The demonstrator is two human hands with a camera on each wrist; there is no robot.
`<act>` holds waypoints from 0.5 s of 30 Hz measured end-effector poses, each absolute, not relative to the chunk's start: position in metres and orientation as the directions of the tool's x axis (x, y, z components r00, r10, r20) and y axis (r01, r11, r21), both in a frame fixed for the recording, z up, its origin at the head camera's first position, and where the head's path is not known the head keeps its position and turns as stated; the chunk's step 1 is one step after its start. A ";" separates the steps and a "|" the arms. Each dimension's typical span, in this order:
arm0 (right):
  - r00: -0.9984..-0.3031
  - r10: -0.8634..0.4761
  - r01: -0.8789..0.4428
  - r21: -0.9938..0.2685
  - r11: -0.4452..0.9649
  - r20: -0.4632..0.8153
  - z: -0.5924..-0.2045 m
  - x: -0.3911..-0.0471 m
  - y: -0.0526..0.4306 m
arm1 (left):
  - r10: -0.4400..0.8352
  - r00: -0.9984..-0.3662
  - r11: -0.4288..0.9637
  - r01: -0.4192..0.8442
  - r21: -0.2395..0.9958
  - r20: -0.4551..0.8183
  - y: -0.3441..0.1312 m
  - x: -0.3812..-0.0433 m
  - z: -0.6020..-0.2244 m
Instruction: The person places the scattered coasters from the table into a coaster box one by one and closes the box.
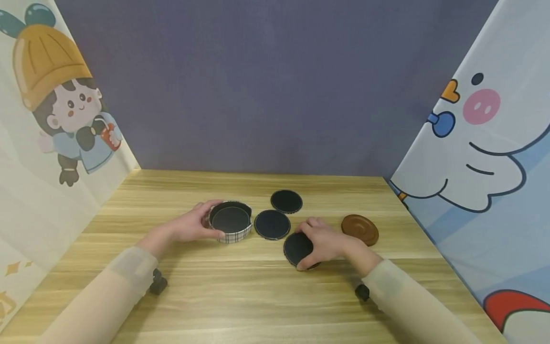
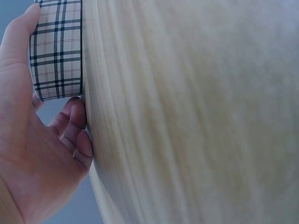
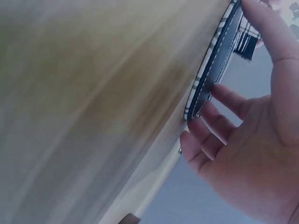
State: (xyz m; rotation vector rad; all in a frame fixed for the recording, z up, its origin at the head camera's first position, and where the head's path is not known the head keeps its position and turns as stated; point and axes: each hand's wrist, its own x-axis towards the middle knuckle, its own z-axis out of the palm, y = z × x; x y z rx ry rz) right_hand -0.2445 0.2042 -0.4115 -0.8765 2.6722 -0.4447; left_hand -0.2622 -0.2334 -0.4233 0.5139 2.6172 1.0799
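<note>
On the left, a round coaster holder (image 1: 237, 236) with plaid sides and a black interior stands on the table. My left hand (image 1: 195, 225) grips it, thumb at the near side and fingers round the far side; the left wrist view shows its plaid wall (image 2: 57, 51) close up. My right hand (image 1: 325, 241) spans a round black coaster (image 1: 296, 247), thumb on the near edge and fingers on the far one. Its pale patterned rim (image 3: 196, 88) shows in the right wrist view. Whether that coaster is lifted at all, I cannot tell.
Two more black coasters, a middle one (image 1: 272, 224) and a farther one (image 1: 286, 201), lie flat between the hands. A brown round disc (image 1: 360, 230) lies right of my right hand. A grey-blue panel (image 1: 266, 95) stands behind the wooden table (image 1: 240, 296), with printed panels at both sides.
</note>
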 end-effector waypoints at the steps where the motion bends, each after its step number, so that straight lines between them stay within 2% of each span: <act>1: -0.773 -0.611 -0.524 -0.368 0.768 -0.174 -0.411 -0.243 0.203 | 0.416 -0.903 0.661 0.220 0.718 -0.106 -0.233 -0.262 -0.423; 15: -0.786 -0.600 -0.538 -0.313 0.783 -0.151 -0.412 -0.230 0.193 | 0.408 -0.907 0.675 0.224 0.703 -0.103 -0.233 -0.262 -0.424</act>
